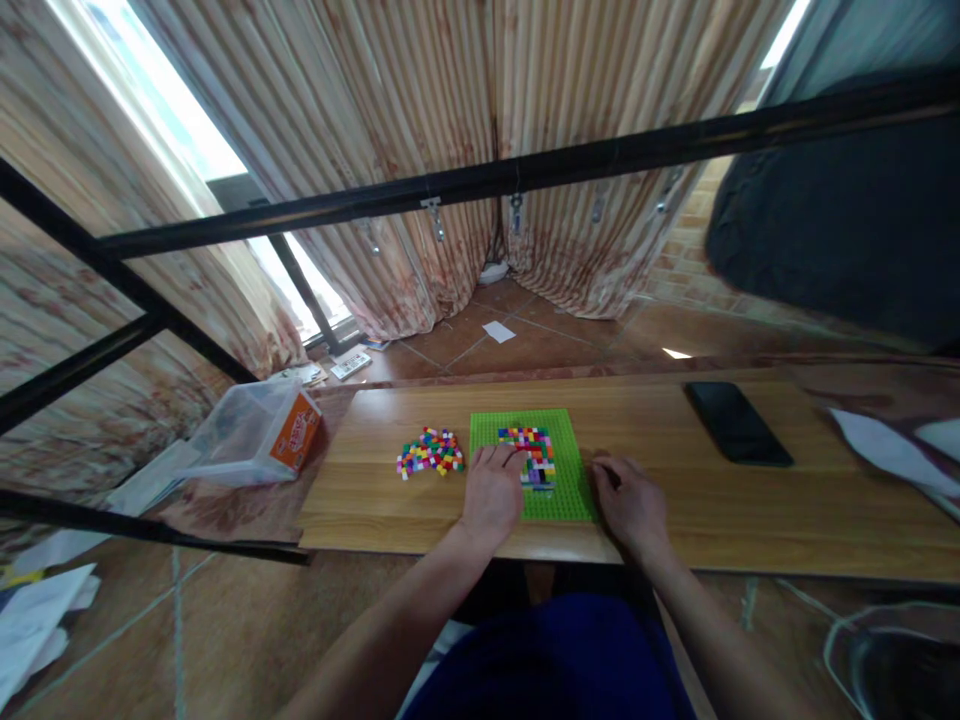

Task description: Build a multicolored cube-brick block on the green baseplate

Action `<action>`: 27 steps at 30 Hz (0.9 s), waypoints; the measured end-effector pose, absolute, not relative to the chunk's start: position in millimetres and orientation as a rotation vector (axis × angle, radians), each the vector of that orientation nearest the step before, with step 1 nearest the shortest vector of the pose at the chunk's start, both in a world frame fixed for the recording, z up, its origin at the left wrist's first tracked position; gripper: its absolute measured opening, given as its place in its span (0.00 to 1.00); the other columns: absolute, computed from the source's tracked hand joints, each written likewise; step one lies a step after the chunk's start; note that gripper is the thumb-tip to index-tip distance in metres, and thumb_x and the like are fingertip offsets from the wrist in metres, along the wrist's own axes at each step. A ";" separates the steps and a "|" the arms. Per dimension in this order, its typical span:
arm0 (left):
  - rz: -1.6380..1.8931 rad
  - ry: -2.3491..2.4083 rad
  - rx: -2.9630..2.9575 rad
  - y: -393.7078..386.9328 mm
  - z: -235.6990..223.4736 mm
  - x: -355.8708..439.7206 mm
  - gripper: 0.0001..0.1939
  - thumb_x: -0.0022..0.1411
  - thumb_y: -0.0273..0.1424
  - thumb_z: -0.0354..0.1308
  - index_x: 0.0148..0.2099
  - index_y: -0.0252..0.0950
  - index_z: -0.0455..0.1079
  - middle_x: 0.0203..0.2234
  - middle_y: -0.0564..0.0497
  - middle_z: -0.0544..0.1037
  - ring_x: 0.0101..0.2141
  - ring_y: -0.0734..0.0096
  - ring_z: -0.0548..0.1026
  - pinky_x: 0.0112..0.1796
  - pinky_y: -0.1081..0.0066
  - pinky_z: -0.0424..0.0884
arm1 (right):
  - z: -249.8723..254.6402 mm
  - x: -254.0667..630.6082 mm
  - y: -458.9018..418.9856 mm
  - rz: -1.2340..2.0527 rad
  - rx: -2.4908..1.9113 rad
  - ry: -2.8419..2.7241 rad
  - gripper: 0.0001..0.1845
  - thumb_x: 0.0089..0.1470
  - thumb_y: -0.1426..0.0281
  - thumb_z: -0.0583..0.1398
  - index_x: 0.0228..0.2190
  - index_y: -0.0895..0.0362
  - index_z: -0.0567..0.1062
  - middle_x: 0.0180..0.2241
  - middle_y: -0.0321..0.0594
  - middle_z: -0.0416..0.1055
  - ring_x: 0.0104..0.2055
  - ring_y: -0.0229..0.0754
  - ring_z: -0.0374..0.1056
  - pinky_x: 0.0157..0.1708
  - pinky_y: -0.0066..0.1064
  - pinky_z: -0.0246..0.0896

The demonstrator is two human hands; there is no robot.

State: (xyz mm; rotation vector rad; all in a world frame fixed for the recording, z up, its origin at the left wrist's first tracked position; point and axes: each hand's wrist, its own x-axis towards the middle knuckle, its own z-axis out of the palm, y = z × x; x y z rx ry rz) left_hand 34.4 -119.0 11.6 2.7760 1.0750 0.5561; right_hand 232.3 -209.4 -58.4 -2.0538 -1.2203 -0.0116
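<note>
A green studded baseplate (568,500) lies on the wooden board, with a patch of small coloured bricks (541,452) built up on its middle. Over the left part of that patch is my left hand (493,490), fingers bent and brought together at the bricks; whatever they pinch is hidden beneath them. My right hand (631,502) rests at the plate's right edge with its fingers curled in, and I cannot make out anything inside. To the left of the plate sits a loose heap of mixed-colour bricks (431,453).
A black phone (738,424) lies on the wooden board (660,400) at the right. Beyond the board's left end stands a clear plastic box (247,430) with an orange label. A black metal bar (555,172) crosses above the board's far side. Papers (892,450) lie at far right.
</note>
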 end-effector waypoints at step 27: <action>0.742 1.747 2.309 -105.1 -23.4 -55.2 0.04 0.61 0.26 0.57 0.39 0.36 0.71 0.38 0.45 0.77 0.42 0.58 0.73 0.44 0.61 0.68 | -66.3 239.3 -212.5 0.003 -2.135 -1.249 0.23 0.58 0.56 0.50 0.37 0.56 0.78 0.39 0.48 0.77 0.36 0.48 0.70 0.33 0.35 0.60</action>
